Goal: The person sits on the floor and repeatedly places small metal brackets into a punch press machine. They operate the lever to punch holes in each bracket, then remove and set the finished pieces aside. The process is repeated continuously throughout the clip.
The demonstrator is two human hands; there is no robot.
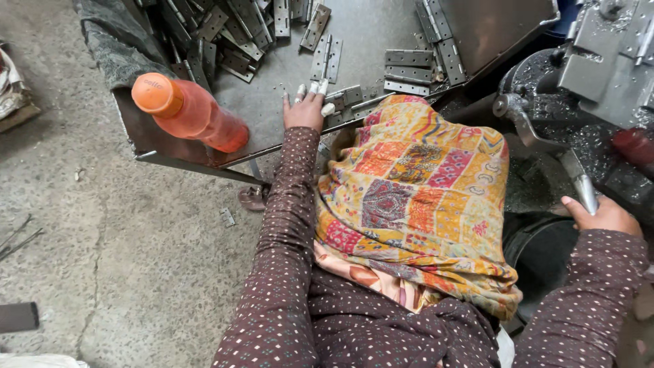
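Nearest: both arms in brown dotted sleeves, with a folded patchwork cloth [415, 197] in yellow, orange and pink lying over the lap between them, blocking the view of whatever sits below the table's near edge. Right hand [603, 217] is closed around the end of a grey metal lever handle [578, 178] that runs up to a dark press machine [586, 75] beside the table's right edge; machine surfaces are littered with metal shavings. Left hand [305, 108] rests on the metal table [361, 34] at its near edge, fingers spread flat, fingertips wrapped in white tape, touching a small hinge [344, 95]; cannot tell whether it actually grips it. One orange plastic bottle [191, 112] lies tilted at the near left corner, cap pointing off the table, well clear of the left hand. Mid-table: about four flat hinges lie loose just beyond the fingers, one more pair opened out toward the centre. Far left corner: a dense heap of hinges [218, 27], too many and too overlapped to count, with a grey cloth [112, 41] draped over the left edge. Far right: a few more hinges stacked. One stray hinge [227, 217] lies on the concrete floor [102, 238] under the near edge.
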